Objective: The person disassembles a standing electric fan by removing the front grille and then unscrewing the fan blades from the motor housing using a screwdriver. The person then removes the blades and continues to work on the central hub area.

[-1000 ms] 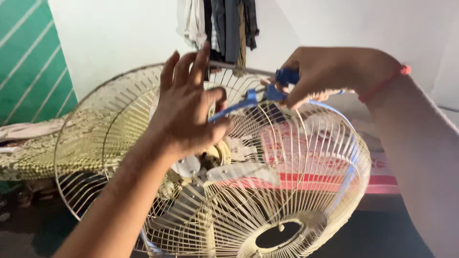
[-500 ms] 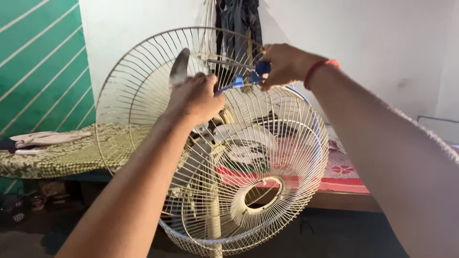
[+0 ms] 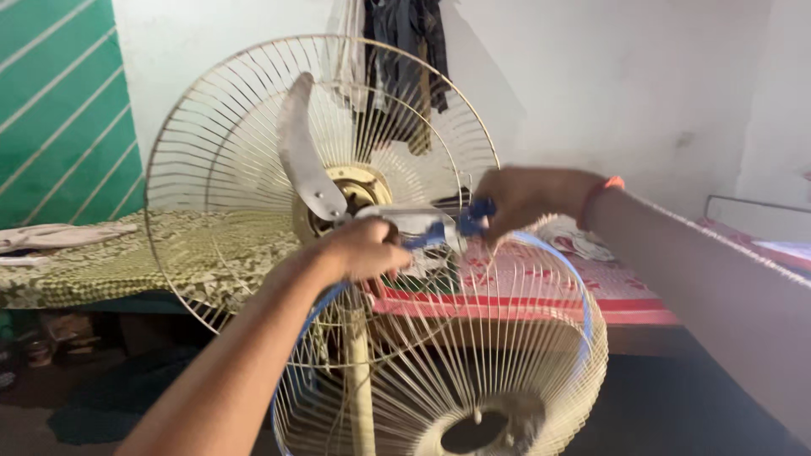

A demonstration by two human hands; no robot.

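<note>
A pedestal fan's front wire guard (image 3: 473,371), rimmed in blue, hangs tilted open before the rear guard (image 3: 220,169), its top edge held at hub height. The left hand (image 3: 367,249) curls its fingers shut around that top edge, just below the metal blade (image 3: 300,152). The right hand (image 3: 519,198) pinches a small blue clip (image 3: 473,218) at the rim. Behind stand a bed (image 3: 591,295), hanging clothes (image 3: 410,51) and a green striped wall (image 3: 59,110).
</note>
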